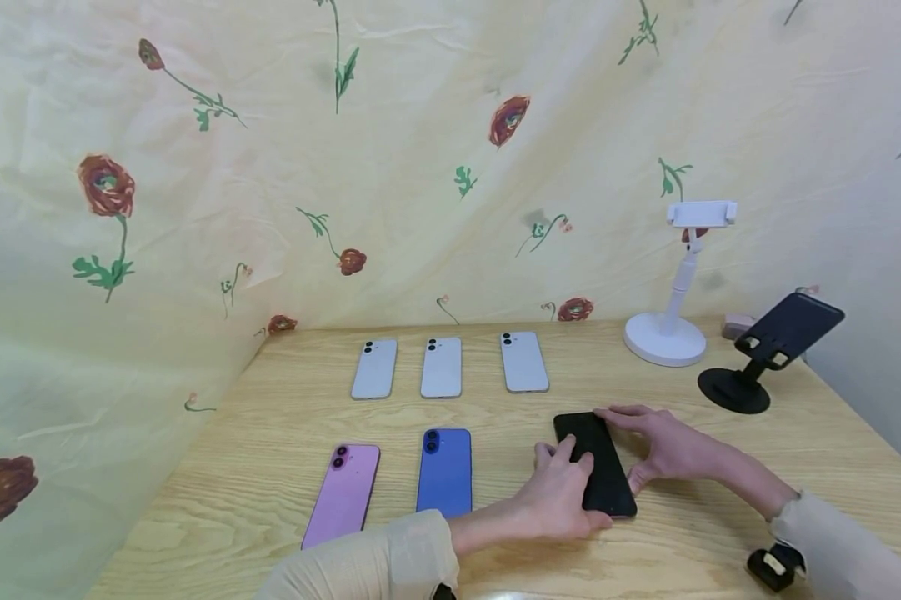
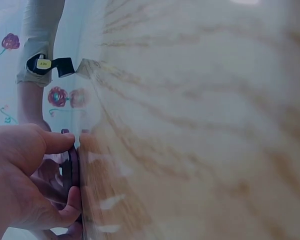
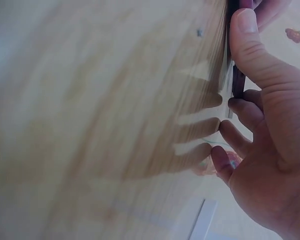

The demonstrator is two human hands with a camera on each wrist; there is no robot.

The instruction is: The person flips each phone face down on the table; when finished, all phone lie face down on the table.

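a black phone (image 1: 596,463) lies screen-up, slightly angled, on the wooden table (image 1: 270,450). the left hand (image 1: 558,500) pinches its near end and the right hand (image 1: 663,446) its right edge; both wrist views blur the table.

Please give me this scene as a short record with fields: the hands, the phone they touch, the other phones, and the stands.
left hand: grips the near end of the black phone
right hand: fingers on the phone's far right edge
black phone: flat on the wooden table, screen up
front row: purple phone, blue phone, backs up
back row: three white phones, backs up
stands: white stand, black stand, far right
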